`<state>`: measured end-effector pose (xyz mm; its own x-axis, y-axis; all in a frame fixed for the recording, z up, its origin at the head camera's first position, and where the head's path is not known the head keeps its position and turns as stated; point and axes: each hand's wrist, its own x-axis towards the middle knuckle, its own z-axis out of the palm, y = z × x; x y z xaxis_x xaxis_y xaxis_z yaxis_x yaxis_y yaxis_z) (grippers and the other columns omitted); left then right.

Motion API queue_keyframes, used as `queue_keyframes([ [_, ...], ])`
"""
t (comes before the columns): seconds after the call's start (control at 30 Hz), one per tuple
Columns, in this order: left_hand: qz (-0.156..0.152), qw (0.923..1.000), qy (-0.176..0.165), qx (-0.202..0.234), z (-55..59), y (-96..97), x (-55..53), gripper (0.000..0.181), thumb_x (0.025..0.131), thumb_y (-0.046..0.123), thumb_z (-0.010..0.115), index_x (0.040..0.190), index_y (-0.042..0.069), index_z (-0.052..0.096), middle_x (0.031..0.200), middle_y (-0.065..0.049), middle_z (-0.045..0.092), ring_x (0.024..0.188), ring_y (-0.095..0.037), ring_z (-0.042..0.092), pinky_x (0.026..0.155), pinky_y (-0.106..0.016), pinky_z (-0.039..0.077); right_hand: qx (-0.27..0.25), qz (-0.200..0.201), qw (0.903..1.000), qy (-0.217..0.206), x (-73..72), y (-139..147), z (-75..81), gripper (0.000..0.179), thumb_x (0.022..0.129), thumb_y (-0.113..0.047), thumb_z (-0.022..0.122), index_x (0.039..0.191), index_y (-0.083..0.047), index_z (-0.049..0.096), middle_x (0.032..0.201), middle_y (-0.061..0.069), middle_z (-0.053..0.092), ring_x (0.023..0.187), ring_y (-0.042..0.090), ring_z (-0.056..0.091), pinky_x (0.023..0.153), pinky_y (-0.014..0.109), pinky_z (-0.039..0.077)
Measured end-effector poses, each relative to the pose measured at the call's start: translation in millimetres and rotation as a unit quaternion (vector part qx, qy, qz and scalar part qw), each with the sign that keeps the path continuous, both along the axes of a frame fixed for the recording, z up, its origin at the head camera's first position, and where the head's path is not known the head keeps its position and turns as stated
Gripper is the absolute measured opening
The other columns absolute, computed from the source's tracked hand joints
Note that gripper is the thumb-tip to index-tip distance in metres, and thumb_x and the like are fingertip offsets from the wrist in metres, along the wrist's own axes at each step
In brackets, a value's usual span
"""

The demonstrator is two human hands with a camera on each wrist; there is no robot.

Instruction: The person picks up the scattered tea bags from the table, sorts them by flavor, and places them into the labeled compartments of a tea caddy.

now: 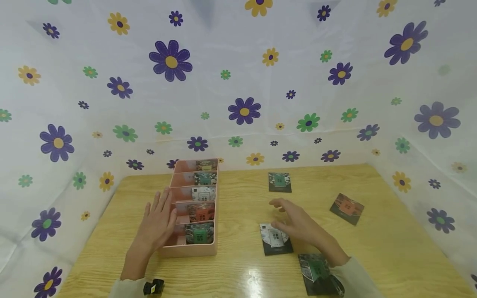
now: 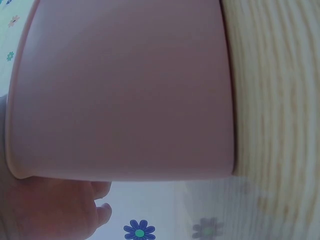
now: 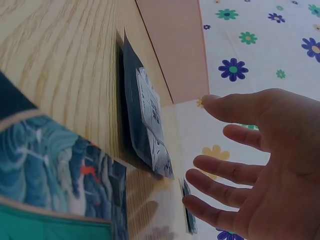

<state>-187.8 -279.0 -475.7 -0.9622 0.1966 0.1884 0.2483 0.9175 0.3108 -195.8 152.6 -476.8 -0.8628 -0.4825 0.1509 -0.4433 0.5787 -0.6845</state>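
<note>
On the left of the table stands a long pink divided box [image 1: 191, 251], with flat printed packets in its compartments. My left hand [image 1: 156, 225] lies along the box's left side, fingers extended; in the left wrist view the pink wall [image 2: 125, 90] fills most of the picture. Over a white-and-black packet [image 1: 275, 244], my right hand [image 1: 299, 223] hovers with loosely bent fingers and nothing in them. The right wrist view shows a gap between that hand [image 3: 280, 160] and the packet [image 3: 150, 110]. A green-and-black packet [image 1: 314, 269] lies beneath the right wrist.
Another green packet [image 1: 279, 182] lies near the table's back edge, and an orange-red one [image 1: 347, 209] sits askew to the right. Flower-printed white cloth [image 1: 208, 99] encloses the wooden table [image 1: 238, 207] at the back and both sides.
</note>
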Motion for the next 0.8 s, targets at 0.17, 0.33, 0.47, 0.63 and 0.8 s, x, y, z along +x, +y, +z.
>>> queue_keyframes([
  [0.17,-0.001,1.0,-0.004,-0.001,-3.1,0.7,2.1,0.063,0.109,0.025,0.04,0.16,-0.006,0.02,0.168,-0.024,0.015,0.153,-0.048,0.009,0.117,-0.071,0.009,0.023,0.025,0.9994,-0.01,4.5,5,-3.7,0.053,0.096,-0.016,0.074,0.141,-0.001,0.052,0.14,0.016,0.059,0.121,0.04,0.061,0.098,0.055,0.052],
  [0.33,0.002,0.9999,-0.007,-0.011,-1.1,1.1,1.0,0.062,0.11,0.025,0.039,0.161,-0.005,0.02,0.169,-0.023,0.015,0.154,-0.047,0.01,0.118,-0.07,0.009,0.059,0.042,0.9973,-0.008,5.2,7,-4.1,0.054,0.092,-0.017,0.078,0.138,-0.001,0.055,0.134,0.016,0.062,0.119,0.037,0.061,0.099,0.053,0.052],
  [0.47,0.004,0.9998,-0.014,-0.012,-1.3,0.0,-0.3,0.063,0.111,0.028,0.036,0.162,-0.003,0.018,0.169,-0.022,0.013,0.155,-0.046,0.007,0.118,-0.07,0.008,0.095,0.048,0.9942,-0.017,7.5,8,-0.3,0.06,0.085,-0.023,0.086,0.136,-0.007,0.058,0.133,0.017,0.059,0.116,0.035,0.058,0.095,0.055,0.051],
  [0.63,0.005,0.9997,-0.018,-0.012,-0.6,-0.9,-1.5,0.064,0.111,0.029,0.036,0.162,-0.003,0.017,0.17,-0.02,0.011,0.155,-0.046,0.007,0.118,-0.07,0.008,0.099,0.054,0.9929,-0.038,13.0,6,3.9,0.066,0.079,-0.033,0.091,0.132,-0.013,0.059,0.132,0.016,0.053,0.115,0.034,0.052,0.09,0.056,0.051],
  [0.8,0.004,0.9998,-0.017,-0.008,0.3,0.0,-1.9,0.063,0.11,0.027,0.037,0.162,-0.003,0.017,0.17,-0.02,0.009,0.155,-0.045,0.006,0.118,-0.07,0.008,0.105,0.055,0.9923,-0.036,13.4,3,2.8,0.06,0.075,-0.028,0.094,0.124,-0.018,0.06,0.122,0.009,0.052,0.106,0.026,0.048,0.085,0.047,0.05],
])
